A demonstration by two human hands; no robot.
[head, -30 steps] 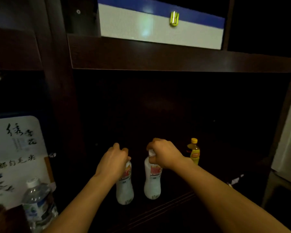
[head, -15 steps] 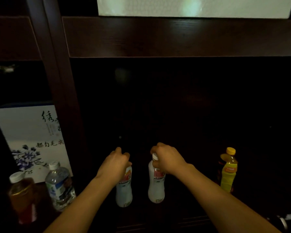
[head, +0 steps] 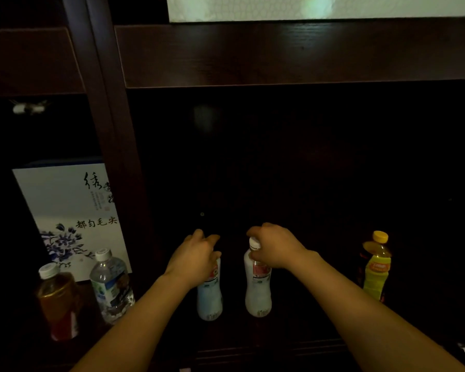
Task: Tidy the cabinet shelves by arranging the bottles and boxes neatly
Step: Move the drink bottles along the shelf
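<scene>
Two compartments of a dark wooden cabinet (head: 293, 53) fill the view, split by an upright post, and the objects sort themselves by it. Left of the post, a tall white cardboard box with blue flowers and black calligraphy (head: 67, 210) stands at the back, probably because its height would hide anything behind it; in front of it stand a clear plastic water bottle with a white cap (head: 110, 285) and an amber tea bottle with a white cap (head: 58, 304), close together. In the right compartment, two white plastic drink bottles with red labels stand upright side by side near the shelf's front edge, a small gap between them. The left hand (head: 196, 259) is clenched around the neck of the left white bottle (head: 210, 299), hiding its cap; the right hand (head: 275, 247) grips the right white bottle (head: 258, 288) just below its exposed cap. Holding both at the neck likely lets the person level the pair into a row. Well apart to the right, a small yellow-labelled bottle with a yellow cap (head: 377, 267) stands alone, untouched.
</scene>
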